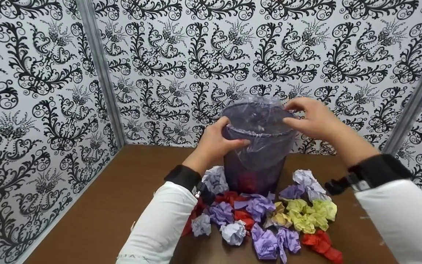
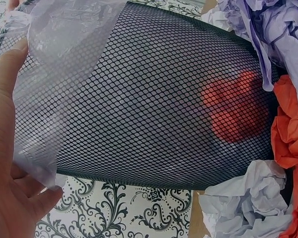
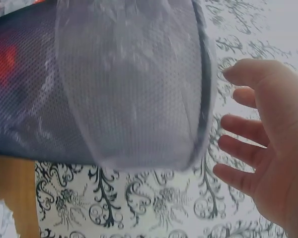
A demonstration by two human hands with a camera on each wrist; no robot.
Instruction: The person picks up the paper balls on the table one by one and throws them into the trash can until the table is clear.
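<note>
At the mesh bin point(image 1: 256, 146), left hand point(image 1: 216, 141) fingers pinch the liner point(image 1: 258, 117); right hand point(image 1: 315, 119) fingers loose; no readable writing.

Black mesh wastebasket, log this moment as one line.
left hand: holds clear plastic liner on black mesh wastebasket rim | right hand: open beside rim | crumpled paper balls: on table
</note>
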